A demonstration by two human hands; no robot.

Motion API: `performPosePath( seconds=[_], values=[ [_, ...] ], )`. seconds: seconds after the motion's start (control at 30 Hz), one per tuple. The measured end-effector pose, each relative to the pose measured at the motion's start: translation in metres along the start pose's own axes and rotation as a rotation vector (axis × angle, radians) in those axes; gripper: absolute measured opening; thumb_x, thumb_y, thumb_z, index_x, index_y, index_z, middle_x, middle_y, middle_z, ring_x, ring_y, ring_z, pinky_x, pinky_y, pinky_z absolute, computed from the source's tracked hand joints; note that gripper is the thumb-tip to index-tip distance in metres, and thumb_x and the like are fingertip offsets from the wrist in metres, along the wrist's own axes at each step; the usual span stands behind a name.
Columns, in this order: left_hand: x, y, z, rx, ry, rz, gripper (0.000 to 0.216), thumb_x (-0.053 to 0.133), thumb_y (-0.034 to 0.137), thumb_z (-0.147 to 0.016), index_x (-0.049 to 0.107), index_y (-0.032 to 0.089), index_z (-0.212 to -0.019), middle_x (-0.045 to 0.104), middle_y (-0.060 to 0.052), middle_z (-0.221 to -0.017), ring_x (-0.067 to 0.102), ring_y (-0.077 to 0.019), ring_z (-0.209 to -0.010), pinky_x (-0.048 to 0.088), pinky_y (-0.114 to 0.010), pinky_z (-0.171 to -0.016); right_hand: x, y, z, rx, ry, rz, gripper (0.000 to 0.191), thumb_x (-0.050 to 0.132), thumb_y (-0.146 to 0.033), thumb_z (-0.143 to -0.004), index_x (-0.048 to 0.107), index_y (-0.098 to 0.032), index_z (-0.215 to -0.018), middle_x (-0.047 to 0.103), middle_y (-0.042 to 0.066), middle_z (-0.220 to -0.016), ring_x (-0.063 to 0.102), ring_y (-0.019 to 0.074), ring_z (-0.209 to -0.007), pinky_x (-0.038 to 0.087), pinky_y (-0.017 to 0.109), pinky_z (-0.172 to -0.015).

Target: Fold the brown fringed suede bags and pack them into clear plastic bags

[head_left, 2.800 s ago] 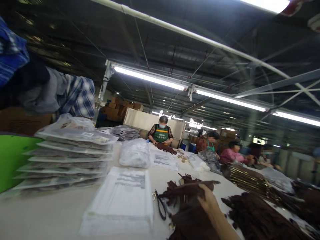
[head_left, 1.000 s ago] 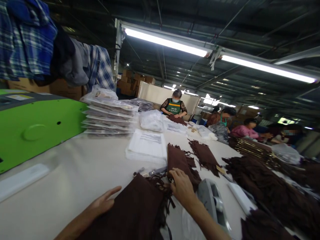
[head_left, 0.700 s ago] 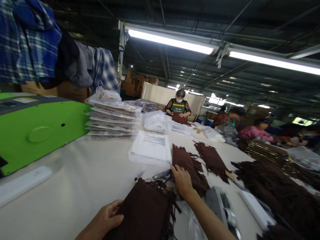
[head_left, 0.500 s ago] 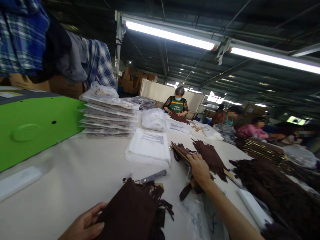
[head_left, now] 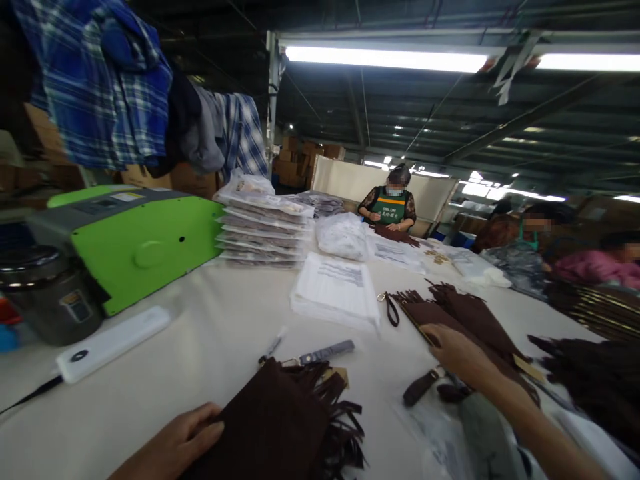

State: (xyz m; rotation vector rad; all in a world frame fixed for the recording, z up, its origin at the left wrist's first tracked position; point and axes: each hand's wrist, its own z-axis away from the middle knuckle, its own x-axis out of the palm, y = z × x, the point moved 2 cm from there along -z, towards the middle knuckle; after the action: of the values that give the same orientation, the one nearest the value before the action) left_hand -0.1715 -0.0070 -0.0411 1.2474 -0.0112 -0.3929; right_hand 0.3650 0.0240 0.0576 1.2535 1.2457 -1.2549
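A dark brown fringed pouch (head_left: 280,417) lies at the front of the table, its fringe toward the right. My left hand (head_left: 187,433) grips its left edge between thumb and fingers. Farther right, my right hand (head_left: 457,353) has its fingers closed over the zipped edge of another brown fringed pouch (head_left: 425,313), which has a wrist strap (head_left: 391,311) at its far end. Beside that lies a third brown fringed pouch (head_left: 480,317). A grey strap (head_left: 327,352) and a tan tag (head_left: 339,378) rest by the near pouch.
White printed plastic bags (head_left: 335,293) are stacked mid-table, behind them filled bags (head_left: 265,230). At left stand a green machine (head_left: 155,247), a dark jar (head_left: 55,300) and a white power bank (head_left: 115,343). More brown pieces (head_left: 590,373) are heaped right. A co-worker (head_left: 393,207) works across the table.
My view has swung left, bringing the jar and power bank into sight. The pouch under my right hand now lies flatter, alongside the other one. My left hand keeps its hold.
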Motion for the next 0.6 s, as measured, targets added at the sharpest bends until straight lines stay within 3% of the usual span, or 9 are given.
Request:
performPosePath(
  seconds=[0.1,0.2,0.3,0.37,0.43,0.47,0.53,0.6],
  values=[
    [0.011,0.018,0.004,0.072,-0.104,-0.148,0.037,0.064,0.056,-0.075,0.067,0.021,-0.084,0.072,-0.002,-0.086,0.066,-0.0283,-0.088,0.051,-0.031,-0.075,0.000,-0.104,-0.004,-0.236,-0.019,-0.175,0.049,0.053,-0.024,-0.080,0.058,-0.023,-0.129,0.060,0.005,-0.133,0.054,0.0188,-0.123,0.038,0.031,-0.106],
    [0.022,0.041,0.013,0.209,-0.141,-0.286,0.031,0.054,0.049,-0.084,0.063,0.019,-0.086,0.071,-0.002,-0.087,0.065,-0.0235,-0.084,0.048,-0.027,-0.070,-0.005,-0.216,0.007,-0.613,-0.117,-0.527,0.071,0.068,-0.026,-0.070,0.049,-0.022,-0.138,0.044,0.009,-0.148,0.037,0.0240,-0.138,0.030,0.038,-0.113],
    [0.027,0.072,0.027,0.380,-0.110,-0.527,0.019,0.051,0.037,-0.089,0.061,0.022,-0.086,0.070,0.000,-0.086,0.064,-0.0197,-0.081,0.043,-0.024,-0.070,-0.023,-0.290,0.017,-0.919,-0.229,-0.477,0.083,0.076,-0.037,-0.066,0.044,-0.026,-0.141,0.035,0.008,-0.153,0.021,0.0269,-0.144,0.014,0.046,-0.117],
    [0.027,0.098,0.038,0.481,-0.113,-0.693,0.014,0.051,0.032,-0.089,0.063,0.025,-0.090,0.070,0.001,-0.088,0.064,-0.0194,-0.081,0.041,-0.024,-0.071,-0.040,-0.310,0.018,-1.011,-0.301,-0.338,0.070,0.075,-0.044,-0.067,0.055,-0.026,-0.132,0.052,0.008,-0.142,0.030,0.0293,-0.140,0.010,0.050,-0.116],
    [0.023,0.125,0.048,0.555,-0.102,-0.822,0.014,0.051,0.029,-0.089,0.065,0.027,-0.092,0.071,0.001,-0.087,0.064,-0.0194,-0.079,0.039,-0.025,-0.070,-0.058,-0.308,0.017,-0.994,-0.378,-0.190,0.052,0.072,-0.049,-0.068,0.068,-0.024,-0.113,0.071,0.006,-0.109,0.057,0.0285,-0.117,0.019,0.049,-0.113],
    [0.019,0.139,0.051,0.578,-0.090,-0.872,0.014,0.051,0.028,-0.089,0.065,0.027,-0.091,0.070,0.001,-0.085,0.064,-0.0192,-0.077,0.038,-0.025,-0.068,-0.067,-0.302,0.016,-0.954,-0.401,-0.131,0.044,0.071,-0.050,-0.068,0.071,-0.023,-0.104,0.073,0.004,-0.091,0.064,0.0255,-0.099,0.028,0.046,-0.108],
    [0.012,0.162,0.057,0.622,-0.093,-0.911,0.013,0.051,0.028,-0.089,0.064,0.028,-0.090,0.069,0.002,-0.084,0.063,-0.0185,-0.078,0.038,-0.025,-0.069,-0.082,-0.283,0.017,-0.847,-0.403,-0.075,0.036,0.070,-0.046,-0.068,0.072,-0.023,-0.095,0.070,-0.001,-0.074,0.064,0.0190,-0.073,0.044,0.035,-0.087],
    [0.009,0.178,0.059,0.641,-0.137,-0.896,0.010,0.054,0.028,-0.087,0.064,0.027,-0.090,0.068,0.003,-0.085,0.062,-0.0181,-0.082,0.038,-0.024,-0.071,-0.093,-0.263,0.022,-0.749,-0.402,-0.085,0.031,0.069,-0.040,-0.068,0.072,-0.023,-0.095,0.068,-0.002,-0.073,0.061,0.0163,-0.068,0.044,0.026,-0.065]
  ],
)
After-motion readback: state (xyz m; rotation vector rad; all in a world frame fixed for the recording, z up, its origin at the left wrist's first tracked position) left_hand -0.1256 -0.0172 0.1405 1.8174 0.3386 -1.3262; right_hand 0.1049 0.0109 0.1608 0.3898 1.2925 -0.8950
